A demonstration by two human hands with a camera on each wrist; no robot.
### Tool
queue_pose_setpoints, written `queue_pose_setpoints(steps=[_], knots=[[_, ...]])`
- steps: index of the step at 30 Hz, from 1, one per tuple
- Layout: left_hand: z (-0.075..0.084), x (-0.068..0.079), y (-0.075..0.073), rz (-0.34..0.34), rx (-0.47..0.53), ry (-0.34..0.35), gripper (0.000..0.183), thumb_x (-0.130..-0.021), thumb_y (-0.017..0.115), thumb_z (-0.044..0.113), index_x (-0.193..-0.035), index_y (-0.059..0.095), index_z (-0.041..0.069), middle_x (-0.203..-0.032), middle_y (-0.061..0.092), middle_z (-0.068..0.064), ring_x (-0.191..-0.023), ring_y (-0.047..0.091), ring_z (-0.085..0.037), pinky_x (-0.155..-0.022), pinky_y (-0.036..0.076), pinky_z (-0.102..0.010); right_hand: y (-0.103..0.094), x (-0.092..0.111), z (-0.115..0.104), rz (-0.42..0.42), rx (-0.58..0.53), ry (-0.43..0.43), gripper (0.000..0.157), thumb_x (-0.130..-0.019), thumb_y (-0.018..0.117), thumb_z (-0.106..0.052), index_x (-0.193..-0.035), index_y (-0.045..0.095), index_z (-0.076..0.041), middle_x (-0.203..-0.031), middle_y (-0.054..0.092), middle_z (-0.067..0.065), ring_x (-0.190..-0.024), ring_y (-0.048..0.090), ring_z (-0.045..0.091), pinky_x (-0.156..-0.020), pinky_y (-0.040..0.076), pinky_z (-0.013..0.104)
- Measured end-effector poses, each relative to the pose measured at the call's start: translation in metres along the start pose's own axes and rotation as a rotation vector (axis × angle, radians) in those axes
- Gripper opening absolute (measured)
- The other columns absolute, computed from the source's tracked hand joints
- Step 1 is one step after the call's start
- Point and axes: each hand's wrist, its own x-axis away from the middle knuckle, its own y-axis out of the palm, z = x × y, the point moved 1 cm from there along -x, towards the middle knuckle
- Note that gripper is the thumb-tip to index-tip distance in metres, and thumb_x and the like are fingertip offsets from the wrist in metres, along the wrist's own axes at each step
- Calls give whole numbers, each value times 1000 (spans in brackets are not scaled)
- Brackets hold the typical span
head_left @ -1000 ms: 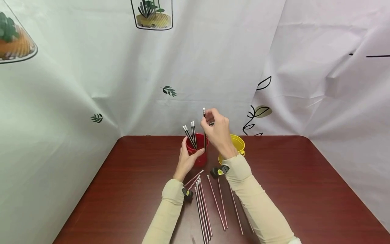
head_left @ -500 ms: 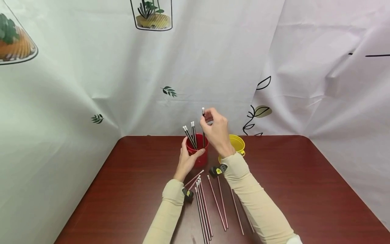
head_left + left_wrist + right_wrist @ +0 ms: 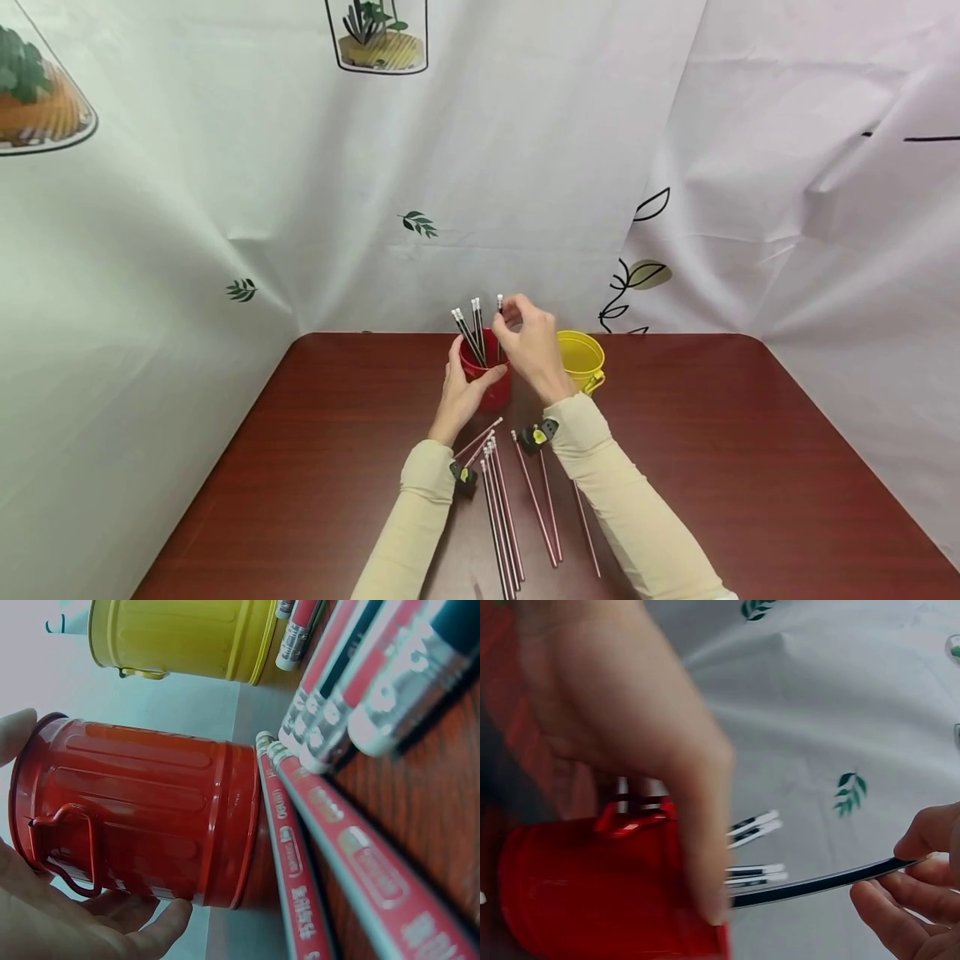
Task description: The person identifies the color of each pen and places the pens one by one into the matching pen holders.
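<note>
Black pencil (image 3: 817, 886), held upright in the head view, has its lower end inside the mouth of the red bucket (image 3: 150, 787), toward three o'clock of the opening; whether it meets the bottom is hidden. The right hand (image 3: 531, 342) pinches it narrowly between thumb and fingers near the white eraser end. It should be light and stiff, with a smooth finish that might slip a little; the point would likely be its fragile part, so the upper shaft seems the best hold. The left hand (image 3: 457, 400), at eight o'clock of the red bucket, has thumb and fingers curled round its wall. That thin-looking metal is probably light and easily tipped, making a steadying grip useful. Other black pencils (image 3: 469, 337) lean toward eleven o'clock inside. Yellow bucket (image 3: 180, 634) stands at three o'clock, and loose pencils (image 3: 291, 855) lie toward six on the table (image 3: 315, 467).
</note>
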Motion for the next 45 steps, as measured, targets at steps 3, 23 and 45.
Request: queue_pose_setpoints(steps=[3, 23, 45], knots=[[0, 1, 0, -2, -8, -2, 95, -66, 70, 60, -142, 18, 37, -134, 36, -9, -120, 40, -27, -98, 35, -52, 6, 8, 7, -22, 16, 19, 8, -83, 62, -12, -88, 61, -5, -75, 65, 4, -69, 61, 14, -64, 51, 28], [2, 0, -1, 5, -47, 9, 94, -70, 68, 59, -144, 16, 34, -135, 36, -11, -121, 40, -29, -97, 34, -52, 25, 25, 23, -60, -5, 92, 9, -82, 63, -11, -89, 62, -5, -77, 66, 4, -69, 62, 13, -64, 52, 27], [0, 0, 0, 8, -15, -3, 95, -68, 70, 58, -144, 18, 32, -137, 35, -13, -123, 38, -29, -99, 33, -54, 12, 56, 34, -6, -40, 263, 9, -81, 64, -12, -88, 64, -6, -78, 66, 4, -71, 62, 15, -68, 53, 31]])
